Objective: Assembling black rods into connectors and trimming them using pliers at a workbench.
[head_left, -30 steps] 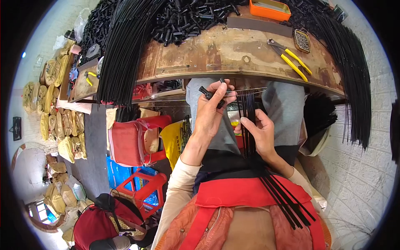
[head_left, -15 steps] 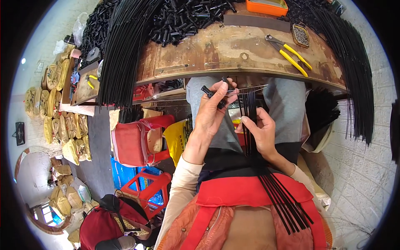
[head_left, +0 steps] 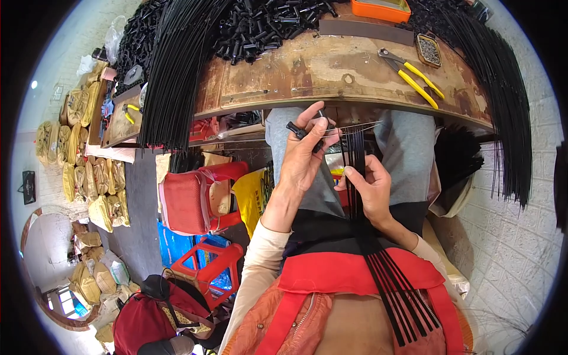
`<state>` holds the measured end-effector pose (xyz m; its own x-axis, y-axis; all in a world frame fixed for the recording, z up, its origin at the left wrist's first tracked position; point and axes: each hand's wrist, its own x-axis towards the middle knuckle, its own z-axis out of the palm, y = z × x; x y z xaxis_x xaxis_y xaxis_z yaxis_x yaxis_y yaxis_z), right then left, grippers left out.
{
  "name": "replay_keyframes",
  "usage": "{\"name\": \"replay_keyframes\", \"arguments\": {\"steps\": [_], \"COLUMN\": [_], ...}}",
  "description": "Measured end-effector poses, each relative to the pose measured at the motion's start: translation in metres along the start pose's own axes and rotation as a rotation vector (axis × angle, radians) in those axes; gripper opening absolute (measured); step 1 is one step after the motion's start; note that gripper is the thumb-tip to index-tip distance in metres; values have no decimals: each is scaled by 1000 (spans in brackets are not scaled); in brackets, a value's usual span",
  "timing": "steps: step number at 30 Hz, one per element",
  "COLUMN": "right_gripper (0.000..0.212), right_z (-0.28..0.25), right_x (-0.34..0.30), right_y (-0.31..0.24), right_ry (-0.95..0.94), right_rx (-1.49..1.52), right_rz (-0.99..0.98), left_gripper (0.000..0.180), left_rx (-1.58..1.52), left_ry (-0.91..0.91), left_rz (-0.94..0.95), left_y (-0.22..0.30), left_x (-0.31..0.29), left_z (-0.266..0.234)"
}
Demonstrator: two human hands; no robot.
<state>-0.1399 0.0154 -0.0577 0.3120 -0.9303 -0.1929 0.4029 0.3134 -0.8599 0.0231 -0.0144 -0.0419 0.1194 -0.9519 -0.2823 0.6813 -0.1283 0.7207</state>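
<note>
Above my lap, my left hand (head_left: 303,148) is closed around short black tubes (head_left: 296,129) with flared ends. Thin metal wires (head_left: 367,126) stick out from its fingertips to the right, crossing the upper ends of a row of long, thin black strips (head_left: 384,272). My right hand (head_left: 371,188) pinches these strips below the wires, thumb toward the left. From there the strips run down over my red apron band (head_left: 340,271) and fan out at their lower ends. How the wires meet the strips is too fine to make out.
The wooden bench (head_left: 266,83) bears a heap of black tubes (head_left: 254,32), yellow-handled pliers (head_left: 414,77), a small tray of metal bits (head_left: 428,49) and an orange box (head_left: 381,10). Bundles of black strips (head_left: 177,77) overhang its edge. A red chair (head_left: 189,201) stands at left.
The lower ends of the strips have swung left and further down, lying more evenly spread. My left index finger has lifted a little; my right hand has hardly moved.
</note>
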Motion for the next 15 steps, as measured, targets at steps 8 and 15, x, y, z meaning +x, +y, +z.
{"name": "replay_keyframes", "arguments": {"steps": [8, 15], "right_gripper": [8, 9], "right_z": [-1, -2], "right_x": [0, 2], "right_y": [1, 2], "right_ry": [2, -3], "right_rx": [-6, 14], "right_rz": [-14, -22], "left_gripper": [25, 26], "left_rx": [-71, -54], "left_ry": [2, 6], "left_rz": [-44, -53], "left_y": [-5, -4], "left_x": [2, 2], "left_z": [-3, -2]}}
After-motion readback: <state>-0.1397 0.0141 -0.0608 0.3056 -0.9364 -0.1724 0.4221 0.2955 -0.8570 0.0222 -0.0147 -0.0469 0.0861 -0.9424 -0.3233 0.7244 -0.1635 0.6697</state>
